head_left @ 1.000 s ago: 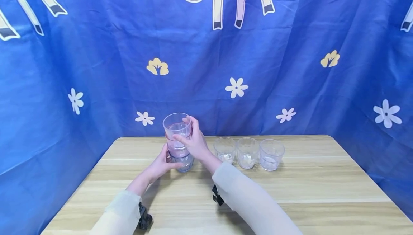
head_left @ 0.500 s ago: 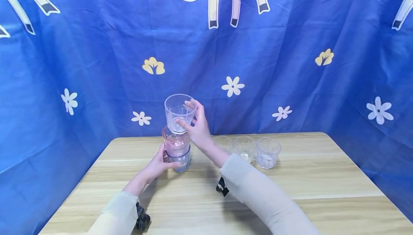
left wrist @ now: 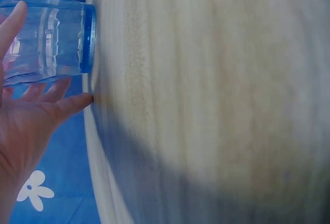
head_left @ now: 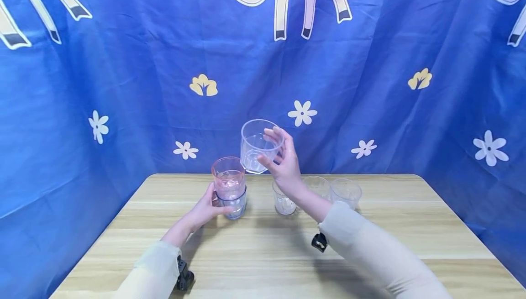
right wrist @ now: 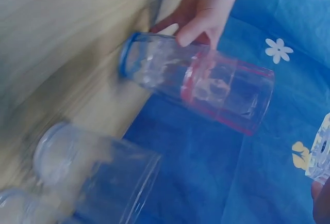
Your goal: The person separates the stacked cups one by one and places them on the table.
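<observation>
My right hand (head_left: 286, 166) holds a clear plastic cup (head_left: 251, 152) up in the air, thumb on the near side and fingers on the far side of its wall. In the right wrist view only the faceted base of that clear cup (right wrist: 322, 149) shows at the edge. Lower and to the left stands a stack: a pink-tinted cup (head_left: 228, 178) sits in a blue-tinted cup (head_left: 235, 208) on the table. My left hand (head_left: 204, 211) grips the blue cup from the left. In the left wrist view, thumb and fingers lie on opposite sides of the blue cup (left wrist: 56, 41).
Three clear cups stand in a row right of the stack: a left one (head_left: 284, 204), a middle one (head_left: 316, 185) and a right one (head_left: 346, 193), partly behind my right forearm. A blue patterned curtain (head_left: 255, 75) hangs behind the wooden table (head_left: 246, 262).
My right hand has lifted the clear cup off the top of the pink cup and carried it up and to the right. The left hand has stayed at the blue cup.
</observation>
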Demonstrator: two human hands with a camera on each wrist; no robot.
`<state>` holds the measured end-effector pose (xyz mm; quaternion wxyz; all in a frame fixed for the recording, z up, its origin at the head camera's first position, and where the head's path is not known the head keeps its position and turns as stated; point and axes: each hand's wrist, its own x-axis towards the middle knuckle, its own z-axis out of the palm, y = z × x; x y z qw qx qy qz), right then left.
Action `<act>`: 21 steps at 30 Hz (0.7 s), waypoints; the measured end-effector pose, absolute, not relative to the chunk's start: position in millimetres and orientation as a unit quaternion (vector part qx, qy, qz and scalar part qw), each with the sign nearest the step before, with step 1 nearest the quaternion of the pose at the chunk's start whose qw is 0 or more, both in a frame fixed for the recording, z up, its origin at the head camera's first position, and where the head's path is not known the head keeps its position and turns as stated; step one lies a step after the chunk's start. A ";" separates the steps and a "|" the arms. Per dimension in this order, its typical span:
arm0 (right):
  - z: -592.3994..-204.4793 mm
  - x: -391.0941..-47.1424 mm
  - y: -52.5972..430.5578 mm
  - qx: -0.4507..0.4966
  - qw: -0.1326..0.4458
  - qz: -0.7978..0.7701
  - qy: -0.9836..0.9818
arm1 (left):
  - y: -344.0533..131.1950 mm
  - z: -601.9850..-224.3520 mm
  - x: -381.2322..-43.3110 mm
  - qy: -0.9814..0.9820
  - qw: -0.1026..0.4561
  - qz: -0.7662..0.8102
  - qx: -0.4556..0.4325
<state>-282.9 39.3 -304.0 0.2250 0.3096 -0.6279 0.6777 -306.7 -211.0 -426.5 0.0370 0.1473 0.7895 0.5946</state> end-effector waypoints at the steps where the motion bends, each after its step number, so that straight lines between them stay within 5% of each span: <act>1: -306.2 -280.6 44.2 0.306 0.224 0.676 -0.632 | -210.6 -426.3 -306.9 0.790 0.038 0.594 0.146; 21: -405.0 -240.8 116.3 0.186 0.080 0.639 -0.742 | -209.8 -425.3 -305.9 0.794 0.040 0.591 0.136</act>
